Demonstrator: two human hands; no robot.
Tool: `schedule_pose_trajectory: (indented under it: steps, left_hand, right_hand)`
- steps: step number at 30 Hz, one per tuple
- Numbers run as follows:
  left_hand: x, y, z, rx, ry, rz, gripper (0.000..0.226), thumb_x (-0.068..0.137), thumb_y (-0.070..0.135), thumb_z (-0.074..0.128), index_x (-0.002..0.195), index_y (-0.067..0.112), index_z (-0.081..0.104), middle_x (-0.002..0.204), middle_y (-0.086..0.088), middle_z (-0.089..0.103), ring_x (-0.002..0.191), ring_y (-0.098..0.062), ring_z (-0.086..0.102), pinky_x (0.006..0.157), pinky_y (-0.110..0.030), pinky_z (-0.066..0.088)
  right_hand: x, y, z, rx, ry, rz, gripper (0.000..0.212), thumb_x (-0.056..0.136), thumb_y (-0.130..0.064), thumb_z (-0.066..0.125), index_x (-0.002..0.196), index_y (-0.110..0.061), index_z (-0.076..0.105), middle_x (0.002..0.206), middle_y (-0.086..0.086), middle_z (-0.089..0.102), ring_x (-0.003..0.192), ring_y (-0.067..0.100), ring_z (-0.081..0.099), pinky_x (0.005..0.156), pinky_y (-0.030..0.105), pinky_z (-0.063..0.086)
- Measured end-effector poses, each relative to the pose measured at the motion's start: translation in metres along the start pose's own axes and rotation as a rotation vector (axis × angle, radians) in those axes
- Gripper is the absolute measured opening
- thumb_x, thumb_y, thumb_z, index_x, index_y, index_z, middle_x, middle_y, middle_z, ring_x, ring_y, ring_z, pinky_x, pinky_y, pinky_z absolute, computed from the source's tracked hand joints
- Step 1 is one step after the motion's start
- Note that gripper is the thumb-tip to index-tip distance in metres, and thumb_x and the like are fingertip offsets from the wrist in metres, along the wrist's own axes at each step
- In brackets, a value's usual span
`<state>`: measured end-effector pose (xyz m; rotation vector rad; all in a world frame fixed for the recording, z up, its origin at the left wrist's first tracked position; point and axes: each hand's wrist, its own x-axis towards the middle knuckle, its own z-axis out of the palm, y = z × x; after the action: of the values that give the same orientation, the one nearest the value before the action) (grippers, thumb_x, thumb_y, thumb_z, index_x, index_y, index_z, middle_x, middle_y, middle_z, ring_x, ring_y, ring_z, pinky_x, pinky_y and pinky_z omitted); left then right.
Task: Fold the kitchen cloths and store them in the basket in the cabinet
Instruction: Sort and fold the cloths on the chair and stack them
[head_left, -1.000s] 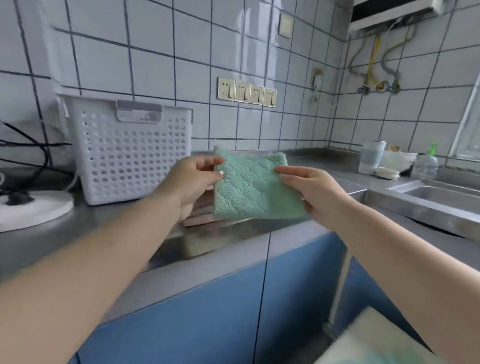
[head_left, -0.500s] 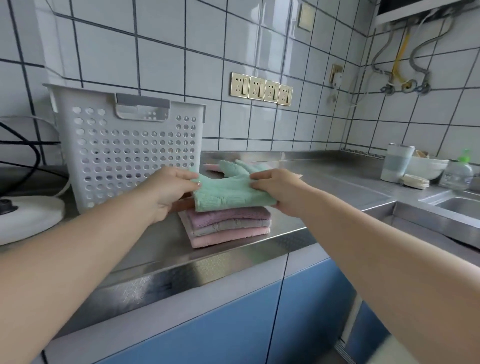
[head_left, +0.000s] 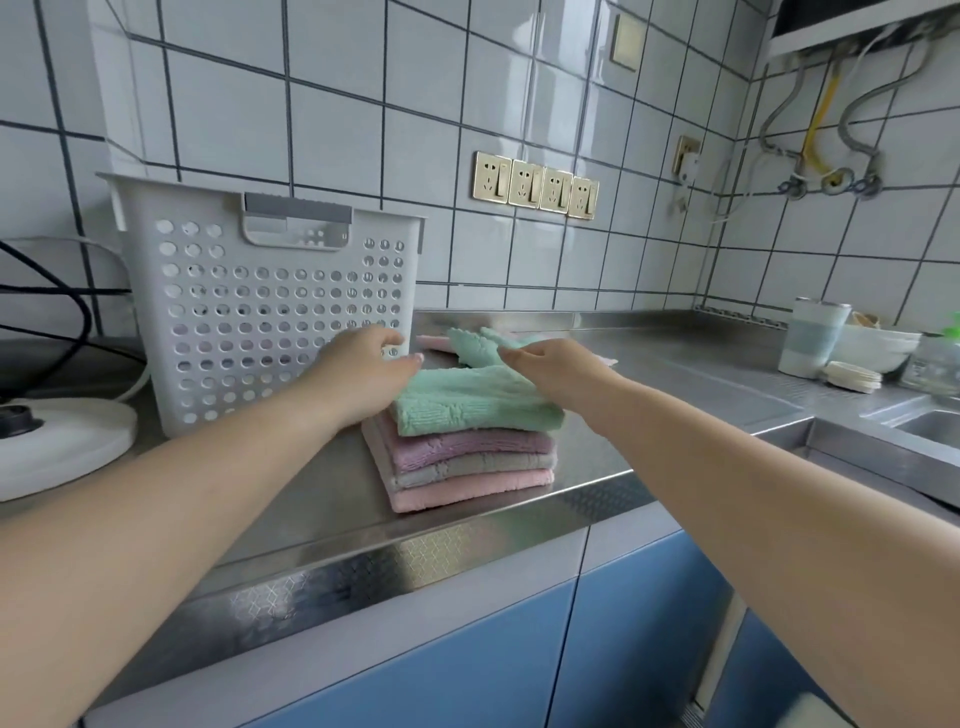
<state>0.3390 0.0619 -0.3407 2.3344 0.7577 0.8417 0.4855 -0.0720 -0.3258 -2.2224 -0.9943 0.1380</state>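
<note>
While I look down at the steel counter (head_left: 670, 364), I note these points:

Stack: four folded cloths lie one on another near the counter's front edge, a green cloth (head_left: 470, 397) on top, then a purple cloth (head_left: 467, 446), a grey cloth (head_left: 475, 465) and a pink cloth (head_left: 467, 491) at the bottom.

Left hand: my left hand (head_left: 363, 371) rests on the left edge of the green cloth, fingers stretched out and relaxed, not closed around anything.

Right hand: my right hand (head_left: 553, 366) lies on the right part of the green cloth, fingers also loose and nearly straight. I see no pinch, it only presses lightly.

Unfolded cloths: behind the stack some more cloth (head_left: 480, 343), green with a pink one under it, lies loose on the counter. How many pieces there are, I cannot tell.

Basket: the white perforated basket (head_left: 270, 306) stands on the counter just to the left of the stack. Whether anything is inside, I cannot see.

Progress: I judge the folding is mostly done. What remains is the loose cloth behind, then to put the stack in the basket and the basket in the blue cabinet (head_left: 467, 670) below.
</note>
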Motion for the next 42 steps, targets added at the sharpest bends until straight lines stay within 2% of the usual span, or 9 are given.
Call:
schedule_pose_trajectory:
  steps: [2, 4, 8, 14, 18, 22, 27, 34, 42]
  left_hand:
    - [0.003, 0.023, 0.007, 0.118, -0.063, 0.087, 0.025, 0.096, 0.020, 0.044, 0.119, 0.019, 0.053, 0.112, -0.004, 0.053, 0.095, -0.022, 0.053, 0.073, -0.026, 0.040]
    - [0.006, 0.040, 0.018, 0.287, -0.163, 0.105, 0.029, 0.095, 0.014, 0.038, 0.118, 0.008, 0.056, 0.110, -0.008, 0.060, 0.089, -0.027, 0.056, 0.067, -0.028, 0.039]
    - [0.008, 0.037, 0.050, 0.497, -0.357, 0.042, 0.039, 0.099, 0.017, 0.028, 0.128, 0.004, 0.050, 0.136, -0.017, 0.049, 0.123, -0.031, 0.047, 0.101, -0.037, 0.035]
    - [0.014, 0.000, 0.052, 0.565, -0.437, -0.009, 0.069, 0.094, 0.050, 0.018, 0.151, 0.014, 0.005, 0.159, -0.010, -0.002, 0.147, -0.025, -0.001, 0.119, -0.043, 0.007]
    - [0.011, -0.003, 0.047, 0.482, -0.433, -0.032, 0.069, 0.095, 0.053, 0.021, 0.151, 0.015, 0.005, 0.159, -0.009, -0.003, 0.147, -0.023, -0.002, 0.119, -0.039, 0.003]
    - [0.002, 0.008, 0.033, 0.358, -0.291, 0.000, 0.059, 0.095, 0.048, 0.037, 0.146, 0.019, 0.031, 0.153, -0.004, 0.030, 0.140, -0.022, 0.029, 0.115, -0.036, 0.024]
    - [-0.013, 0.050, 0.026, 0.178, -0.093, 0.221, 0.034, 0.091, 0.037, 0.051, 0.122, 0.024, 0.057, 0.125, 0.007, 0.059, 0.116, -0.015, 0.054, 0.099, -0.033, 0.042]
    - [-0.041, 0.127, 0.084, -0.057, -0.216, 0.389, 0.020, 0.090, 0.030, 0.056, 0.100, 0.019, 0.068, 0.100, 0.006, 0.065, 0.097, -0.013, 0.058, 0.086, -0.026, 0.044]
    - [-0.138, 0.132, 0.229, -0.153, -0.640, 0.403, 0.011, 0.089, 0.033, 0.056, 0.091, 0.027, 0.065, 0.093, 0.010, 0.066, 0.085, -0.013, 0.062, 0.074, -0.027, 0.051]
  right_hand:
    - [0.005, -0.014, 0.001, -0.122, 0.007, -0.061, 0.038, 0.096, -0.045, 0.039, 0.077, -0.017, 0.056, 0.069, -0.002, 0.047, 0.065, 0.017, 0.045, 0.054, 0.027, 0.032]
    - [0.009, -0.025, 0.009, -0.269, -0.061, -0.151, 0.034, 0.099, -0.036, 0.035, 0.094, -0.012, 0.059, 0.086, 0.004, 0.055, 0.083, 0.021, 0.051, 0.068, 0.029, 0.039]
    - [0.012, -0.020, 0.030, -0.426, -0.226, -0.162, 0.039, 0.100, -0.017, 0.030, 0.133, -0.007, 0.048, 0.135, 0.014, 0.050, 0.125, 0.030, 0.046, 0.103, 0.036, 0.037]
    - [0.006, 0.009, 0.033, -0.229, -0.309, -0.178, 0.048, 0.103, -0.032, 0.026, 0.149, -0.019, 0.022, 0.158, 0.001, 0.013, 0.145, 0.013, 0.009, 0.112, 0.022, 0.005]
    - [0.006, 0.012, 0.035, -0.256, -0.292, -0.126, 0.050, 0.103, -0.034, 0.024, 0.149, -0.015, 0.021, 0.158, 0.002, 0.015, 0.145, 0.017, 0.015, 0.114, 0.025, 0.008]
    - [-0.005, 0.017, 0.029, -0.007, 0.049, -0.119, 0.040, 0.099, -0.034, 0.036, 0.127, -0.013, 0.055, 0.117, 0.007, 0.064, 0.107, 0.023, 0.058, 0.091, 0.033, 0.044]
    - [-0.031, 0.036, 0.003, 0.201, 0.275, -0.157, 0.032, 0.096, -0.032, 0.048, 0.123, -0.019, 0.059, 0.118, -0.004, 0.065, 0.107, 0.011, 0.057, 0.083, 0.022, 0.040]
    - [-0.103, 0.105, -0.047, 0.226, 0.389, -0.061, 0.026, 0.095, -0.030, 0.051, 0.116, -0.020, 0.063, 0.102, -0.011, 0.063, 0.097, 0.006, 0.058, 0.082, 0.019, 0.043]
    - [-0.249, 0.234, -0.074, 0.123, 0.446, 0.300, 0.023, 0.095, -0.030, 0.050, 0.114, -0.027, 0.063, 0.103, -0.017, 0.062, 0.091, 0.000, 0.057, 0.067, 0.012, 0.040]
